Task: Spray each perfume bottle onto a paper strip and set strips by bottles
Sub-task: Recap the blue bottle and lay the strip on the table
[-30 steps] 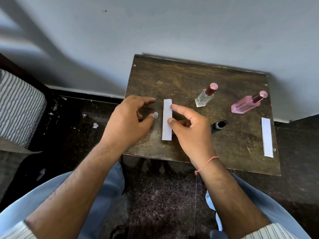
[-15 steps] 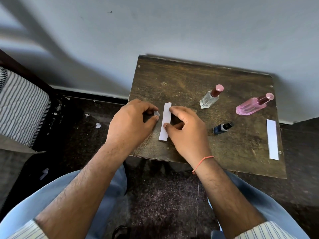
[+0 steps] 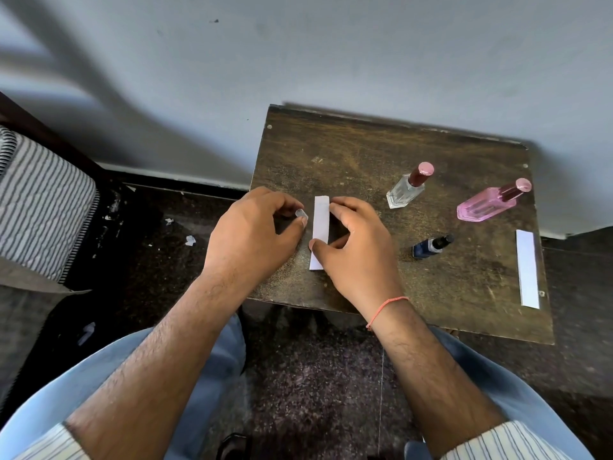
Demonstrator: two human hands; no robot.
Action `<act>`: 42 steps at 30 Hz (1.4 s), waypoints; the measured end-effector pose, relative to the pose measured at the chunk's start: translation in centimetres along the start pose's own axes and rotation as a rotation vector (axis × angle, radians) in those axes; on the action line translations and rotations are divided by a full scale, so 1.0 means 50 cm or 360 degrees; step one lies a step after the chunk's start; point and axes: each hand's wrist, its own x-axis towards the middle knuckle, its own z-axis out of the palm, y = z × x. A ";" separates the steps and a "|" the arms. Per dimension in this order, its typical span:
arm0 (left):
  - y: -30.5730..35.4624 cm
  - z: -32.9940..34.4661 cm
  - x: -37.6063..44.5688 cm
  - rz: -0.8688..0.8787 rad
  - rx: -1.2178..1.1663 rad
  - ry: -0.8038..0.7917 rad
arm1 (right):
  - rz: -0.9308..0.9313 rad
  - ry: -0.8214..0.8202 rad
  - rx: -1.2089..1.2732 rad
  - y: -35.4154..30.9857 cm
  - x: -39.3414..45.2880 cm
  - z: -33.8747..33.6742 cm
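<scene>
My wooden table [image 3: 365, 154] meets a grey wall [image 3: 331, 54]. My right hand [image 3: 358, 250] pinches the paper strip [image 3: 321, 220]; my left hand [image 3: 252, 234] beside it pinches a clear cap [image 3: 300, 213].

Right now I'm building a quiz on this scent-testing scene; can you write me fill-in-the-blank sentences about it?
1. The left hand pinches a small clear ____.
2. The right hand holds a white paper ____ on the table.
3. The capless dark blue bottle stands beside the ____ hand.
4. The second strip lies nearest the ____ bottle.

Missing words: cap; strip; right; pink
</scene>
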 end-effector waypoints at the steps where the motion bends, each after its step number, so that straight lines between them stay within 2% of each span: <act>1: 0.000 0.000 0.000 0.0002 0.0005 0.0001 | 0.0002 0.0006 0.0002 -0.002 0.000 0.000; 12: -0.001 0.002 -0.001 0.0006 0.0022 -0.0017 | -0.0034 0.0056 0.0086 -0.001 -0.008 -0.003; 18: 0.008 0.003 0.000 -0.0083 -0.0129 -0.0121 | -0.0088 0.0085 0.0059 0.003 -0.014 -0.007; 25: 0.017 0.001 0.002 -0.0150 -0.0157 -0.0092 | -0.0184 0.0137 0.0011 0.012 -0.025 -0.035; 29: 0.021 0.001 0.002 -0.0184 -0.0131 -0.0084 | -0.0252 -0.0074 0.0017 0.018 -0.034 -0.066; 35: 0.038 0.000 0.000 -0.0262 -0.0078 -0.0048 | -0.0379 -0.0645 -0.0158 0.068 -0.054 -0.128; 38: 0.046 0.001 -0.003 -0.0285 -0.0062 -0.0023 | -0.0319 -0.0888 -0.0301 0.106 -0.052 -0.180; 40: 0.051 0.003 -0.004 -0.0292 -0.0045 -0.0011 | -0.0231 -0.0908 -0.0354 0.130 -0.050 -0.222; 42: 0.055 0.004 -0.005 -0.0304 -0.0036 -0.0002 | -0.0108 -0.0771 -0.0340 0.152 -0.051 -0.263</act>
